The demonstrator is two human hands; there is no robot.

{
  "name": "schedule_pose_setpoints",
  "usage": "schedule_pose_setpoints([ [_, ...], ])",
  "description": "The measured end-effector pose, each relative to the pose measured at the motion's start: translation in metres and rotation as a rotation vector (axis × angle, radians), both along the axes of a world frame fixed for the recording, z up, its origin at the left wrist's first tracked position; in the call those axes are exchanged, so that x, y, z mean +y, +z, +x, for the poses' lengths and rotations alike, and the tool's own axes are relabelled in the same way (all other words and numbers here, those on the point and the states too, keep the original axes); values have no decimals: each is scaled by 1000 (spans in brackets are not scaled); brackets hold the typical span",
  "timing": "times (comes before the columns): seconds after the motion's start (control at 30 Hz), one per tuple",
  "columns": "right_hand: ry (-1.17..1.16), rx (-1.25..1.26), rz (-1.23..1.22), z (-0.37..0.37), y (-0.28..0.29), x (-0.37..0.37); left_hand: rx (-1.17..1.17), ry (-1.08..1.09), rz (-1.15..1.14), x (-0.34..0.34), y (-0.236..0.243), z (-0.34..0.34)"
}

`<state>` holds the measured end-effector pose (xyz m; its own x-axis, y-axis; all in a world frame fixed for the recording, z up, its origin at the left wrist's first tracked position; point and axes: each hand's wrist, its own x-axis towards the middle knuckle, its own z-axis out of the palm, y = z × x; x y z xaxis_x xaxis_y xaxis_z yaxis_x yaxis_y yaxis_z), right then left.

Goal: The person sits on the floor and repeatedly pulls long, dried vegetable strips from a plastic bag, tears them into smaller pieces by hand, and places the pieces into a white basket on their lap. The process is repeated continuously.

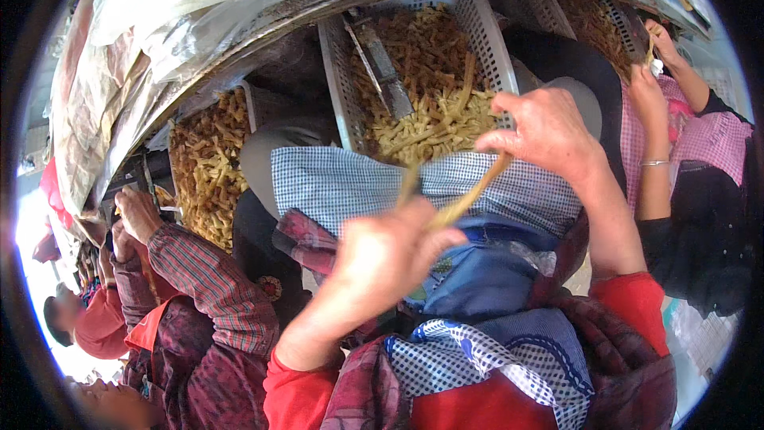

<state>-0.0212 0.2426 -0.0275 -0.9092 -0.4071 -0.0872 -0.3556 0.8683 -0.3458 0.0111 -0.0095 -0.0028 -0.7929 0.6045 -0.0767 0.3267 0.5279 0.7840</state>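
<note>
A: Head view. Left hand (382, 259) closed round the low end of a yellow strip (465, 195); right hand (541, 131) pinches its top, over the white basket (485, 28).

B: Best keep both grips firm, the strip taut, I'd judge.

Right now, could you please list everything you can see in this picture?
white slotted crate: one fully seen, top centre, full of yellow-tan strips
metal blade tool: one, grey, lying in that crate
second heap of strips: one, yellow-tan, left
checked apron: one, blue-white, on the lap
co-worker in plaid sleeve: one, red, lower left
co-worker in pink check: one, right edge
tan strip: one, between both hands
left hand: grips the strip's lower end
right hand: pinches its upper end
</note>
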Motion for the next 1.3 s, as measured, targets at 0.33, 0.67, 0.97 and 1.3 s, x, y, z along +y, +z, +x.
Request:
schedule_pose_setpoints([
  [0.33, 290, 134, -691, 45, 47, -42, -1383, 58, 893, 28, -25, 12],
  [0.67, -100, 331, -512, 37, 11, -64, 466, 98, 118, 17, -25, -23],
  [0.97, -520, -562, -2053, 21, 23, -16, -337, 340, 336, -8, -51, 11],
  [1.3, -449, -485, -1726, 43, 27, -45, -133, 42, 201, 10, -31, -9],
])
